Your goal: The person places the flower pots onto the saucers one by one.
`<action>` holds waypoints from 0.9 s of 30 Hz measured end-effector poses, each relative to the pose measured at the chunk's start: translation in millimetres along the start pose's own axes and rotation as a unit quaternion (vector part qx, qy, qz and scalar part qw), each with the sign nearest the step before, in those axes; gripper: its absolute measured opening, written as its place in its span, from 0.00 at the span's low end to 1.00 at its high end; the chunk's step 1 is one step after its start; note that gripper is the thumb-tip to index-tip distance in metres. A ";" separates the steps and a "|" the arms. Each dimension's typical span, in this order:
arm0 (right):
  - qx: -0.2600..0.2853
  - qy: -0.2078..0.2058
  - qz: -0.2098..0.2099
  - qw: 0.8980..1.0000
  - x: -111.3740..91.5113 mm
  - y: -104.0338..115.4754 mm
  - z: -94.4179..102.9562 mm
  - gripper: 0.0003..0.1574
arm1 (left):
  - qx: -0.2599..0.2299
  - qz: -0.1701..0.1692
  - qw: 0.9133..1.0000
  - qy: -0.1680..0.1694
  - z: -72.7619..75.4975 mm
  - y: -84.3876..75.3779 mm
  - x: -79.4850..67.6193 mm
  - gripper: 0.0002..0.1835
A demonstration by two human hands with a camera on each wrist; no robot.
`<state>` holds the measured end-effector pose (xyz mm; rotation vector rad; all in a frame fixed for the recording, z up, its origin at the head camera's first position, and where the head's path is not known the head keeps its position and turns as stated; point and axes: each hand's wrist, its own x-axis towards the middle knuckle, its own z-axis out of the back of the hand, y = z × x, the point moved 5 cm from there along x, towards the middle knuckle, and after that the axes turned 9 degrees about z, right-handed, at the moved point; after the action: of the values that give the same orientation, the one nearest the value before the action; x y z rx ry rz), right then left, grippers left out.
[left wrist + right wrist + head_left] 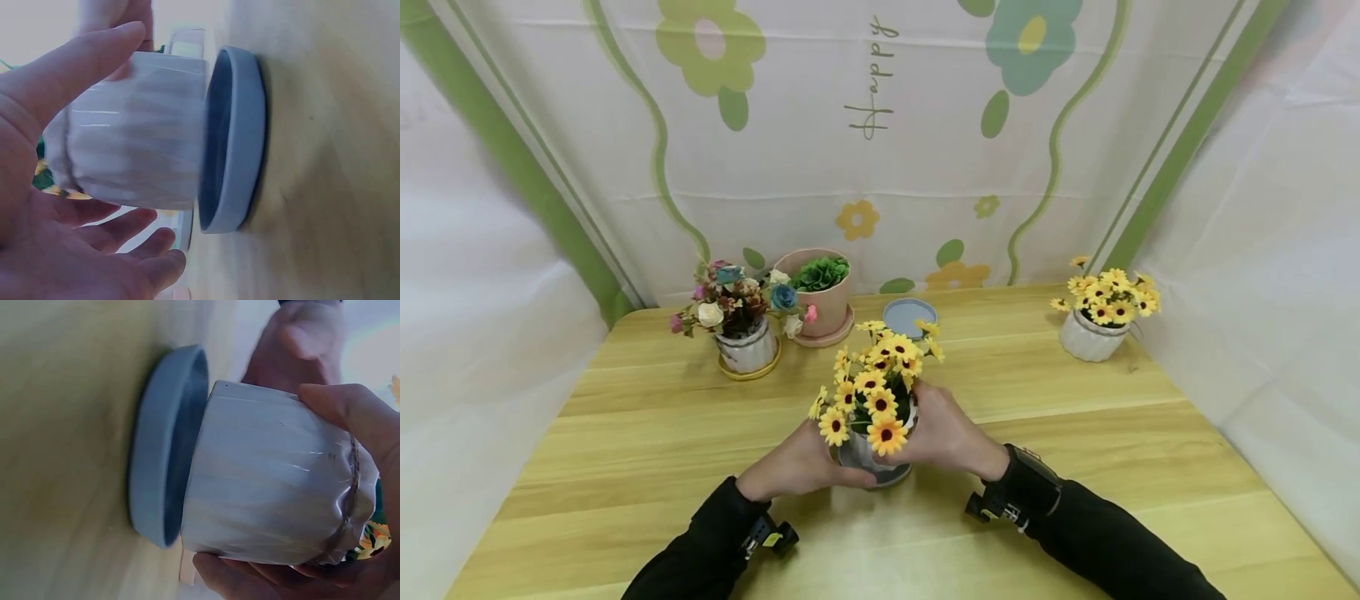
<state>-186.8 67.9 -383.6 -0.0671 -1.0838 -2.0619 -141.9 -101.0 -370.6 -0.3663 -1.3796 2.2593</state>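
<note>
A white ceramic pot (137, 131) of yellow daisy-like flowers (880, 400) is held at the middle of the table. Its base is at the rim of a grey-blue saucer (150, 450), which lies on the wood; the inside of the saucer partly shows. My right hand (936, 429) grips the pot, with the thumb (337, 403) on one side and the fingers on the other. Around the opposite side is my left hand (805, 462), its thumb and loosely bent fingers (119, 231) spread about the pot. Some of those fingers stand apart from the pot's wall.
At the back left stand a white pot of mixed flowers (748, 350) on a yellow saucer and a pink pot (827, 308) with a green plant. An unoccupied grey-blue saucer (910, 317) lies behind the hands. Another white pot of yellow flowers (1093, 337) is at the right.
</note>
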 end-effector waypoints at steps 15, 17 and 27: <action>0.009 0.009 0.028 1.000 -2.4 -6.8 -15.3 0.61 | -0.028 -0.038 0.999 0.002 -7.0 22.6 7.9 0.44; 0.004 0.012 0.027 1.000 -2.9 -7.2 -15.0 0.59 | -0.023 -0.041 0.999 0.000 -8.0 23.0 8.7 0.43; 0.020 0.031 0.078 0.996 3.1 2.1 -18.0 0.64 | -0.022 -0.061 0.998 -0.005 -16.0 20.1 10.1 0.32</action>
<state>-182.2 52.4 -392.4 -0.0640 -1.0482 -1.8891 -148.3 -91.3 -395.6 -0.2770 -1.4200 2.1369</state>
